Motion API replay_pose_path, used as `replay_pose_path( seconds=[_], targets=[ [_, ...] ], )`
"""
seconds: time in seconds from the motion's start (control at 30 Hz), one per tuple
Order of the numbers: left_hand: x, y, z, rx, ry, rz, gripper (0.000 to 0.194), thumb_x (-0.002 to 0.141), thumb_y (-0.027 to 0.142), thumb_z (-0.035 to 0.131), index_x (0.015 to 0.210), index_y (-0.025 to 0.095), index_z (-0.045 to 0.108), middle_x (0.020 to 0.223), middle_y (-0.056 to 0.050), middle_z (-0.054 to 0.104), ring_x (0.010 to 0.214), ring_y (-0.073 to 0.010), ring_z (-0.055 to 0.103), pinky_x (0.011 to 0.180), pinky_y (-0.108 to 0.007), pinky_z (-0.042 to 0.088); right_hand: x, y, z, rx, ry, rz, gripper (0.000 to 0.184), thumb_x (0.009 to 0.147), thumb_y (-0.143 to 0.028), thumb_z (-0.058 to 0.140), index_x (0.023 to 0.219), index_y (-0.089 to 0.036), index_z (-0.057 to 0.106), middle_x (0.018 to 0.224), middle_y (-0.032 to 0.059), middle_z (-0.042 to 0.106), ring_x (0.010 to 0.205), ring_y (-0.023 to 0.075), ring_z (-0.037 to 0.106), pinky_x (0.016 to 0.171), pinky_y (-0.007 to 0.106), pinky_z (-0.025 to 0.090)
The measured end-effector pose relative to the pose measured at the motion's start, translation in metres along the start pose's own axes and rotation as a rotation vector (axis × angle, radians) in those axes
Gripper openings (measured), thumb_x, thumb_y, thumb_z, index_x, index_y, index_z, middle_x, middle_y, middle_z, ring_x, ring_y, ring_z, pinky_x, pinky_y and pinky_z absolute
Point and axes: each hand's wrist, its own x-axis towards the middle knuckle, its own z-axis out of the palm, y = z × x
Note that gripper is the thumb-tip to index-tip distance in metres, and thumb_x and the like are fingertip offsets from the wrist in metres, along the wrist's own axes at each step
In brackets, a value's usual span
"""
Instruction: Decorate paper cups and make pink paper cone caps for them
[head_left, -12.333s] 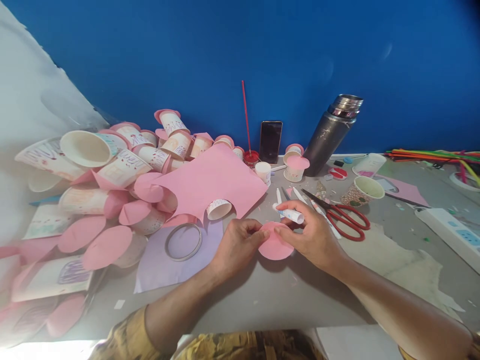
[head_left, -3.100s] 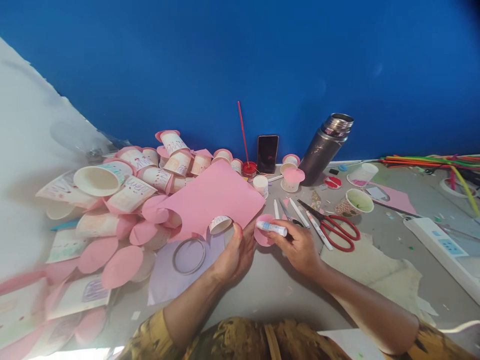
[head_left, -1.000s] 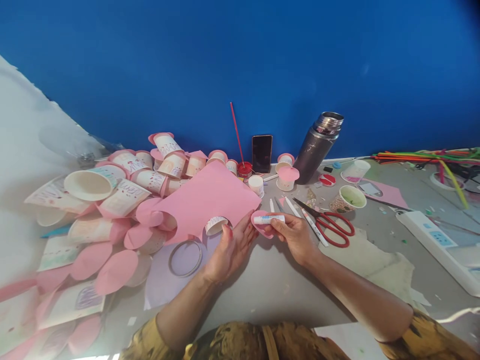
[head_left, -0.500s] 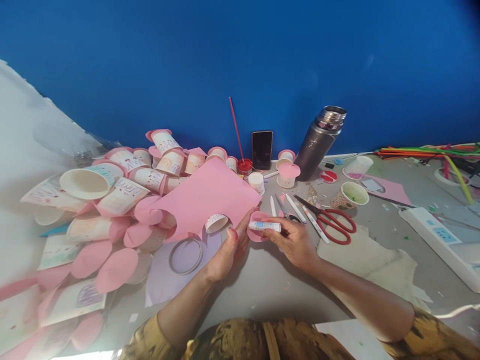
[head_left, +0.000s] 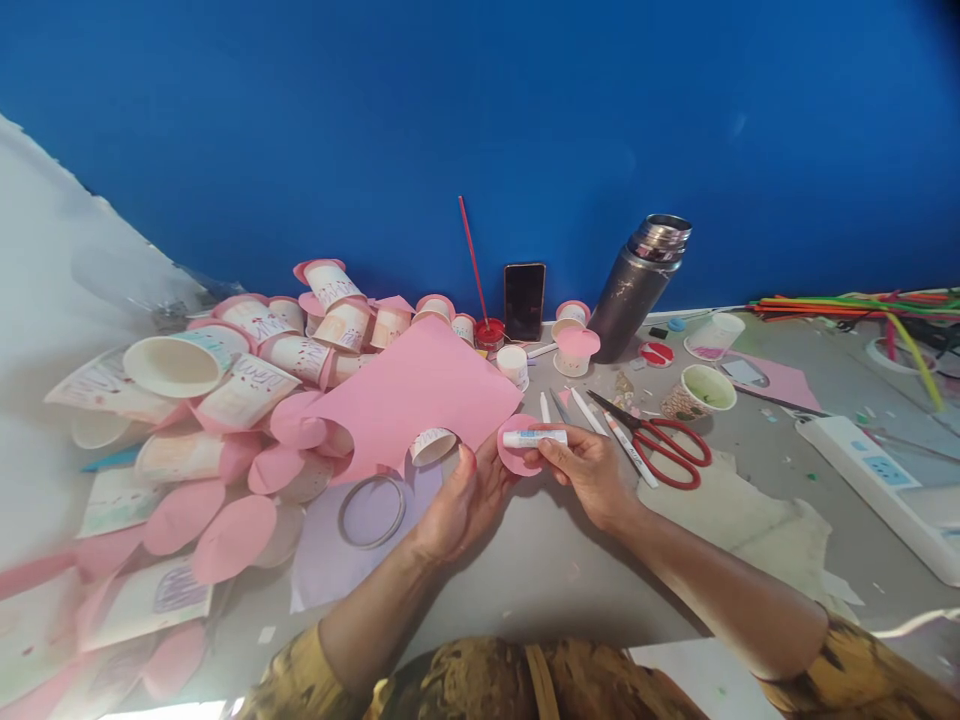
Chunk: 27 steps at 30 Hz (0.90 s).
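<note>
My right hand (head_left: 592, 470) is closed around a white glue stick (head_left: 534, 439) with blue print. The stick lies sideways across the face of a small pink paper circle (head_left: 517, 462). Supporting that circle from its left side is my left hand (head_left: 465, 500), palm turned up, fingers partly behind the paper and thumb held apart. A short white paper cup piece (head_left: 433, 447) with purple scribbles lies by my left thumb, on the edge of a large pink sheet (head_left: 420, 390).
Decorated paper cups (head_left: 247, 390) with pink circles crowd the left. A grey ring (head_left: 371, 512) rests on a lilac sheet (head_left: 315, 560). Red-handled scissors (head_left: 671, 450), markers (head_left: 630, 450), a steel flask (head_left: 637, 290), a phone (head_left: 523, 300) and a power strip (head_left: 877, 490) are also here.
The glue stick and my right hand have shifted slightly up and to the right over the pink circle. My left hand has opened a little, its thumb still apart.
</note>
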Motion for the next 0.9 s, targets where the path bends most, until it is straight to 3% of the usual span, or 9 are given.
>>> replay_pose_path(
  seconds=[0.17,0.33,0.67,0.9],
  targets=[
    [0.000,0.002,0.000,-0.038,0.010,-0.027,0.089,0.094,0.083,0.035,0.152,0.019,0.058,0.163,-0.014,0.051,0.158,-0.0371,0.031,0.131,-0.051,0.016,-0.009,-0.005,-0.001,-0.294,-0.040,-0.186,0.033,0.088,-0.047,0.075,0.106,-0.021,0.081,0.077,0.0054,0.082,0.065,0.0211,0.073,0.061,0.029,0.054],
    [-0.002,0.004,-0.003,-0.076,0.021,-0.059,0.092,0.092,0.084,0.034,0.149,0.018,0.061,0.163,-0.015,0.051,0.160,-0.0367,0.027,0.132,-0.050,0.013,-0.012,-0.003,-0.003,-0.597,-0.047,-0.434,0.028,0.095,-0.043,0.068,0.107,-0.022,0.082,0.081,0.0062,0.082,0.065,0.0197,0.071,0.066,0.030,0.052],
    [-0.004,-0.001,-0.009,0.036,0.034,-0.096,0.091,0.091,0.086,0.037,0.153,0.023,0.058,0.168,-0.010,0.045,0.163,-0.0362,0.021,0.133,-0.050,0.012,-0.014,-0.011,-0.006,-0.705,-0.176,-0.419,0.036,0.101,-0.050,0.061,0.108,-0.019,0.080,0.069,0.0033,0.077,0.061,0.0167,0.069,0.065,0.026,0.048],
    [-0.007,-0.002,-0.016,0.087,0.097,-0.120,0.085,0.085,0.085,0.053,0.150,0.031,0.060,0.171,-0.006,0.039,0.162,-0.0348,0.025,0.132,-0.050,0.018,-0.017,-0.008,-0.002,-0.723,-0.204,-0.401,0.031,0.099,-0.047,0.064,0.106,-0.021,0.080,0.065,0.0018,0.075,0.058,0.0167,0.067,0.062,0.026,0.046]
  ],
)
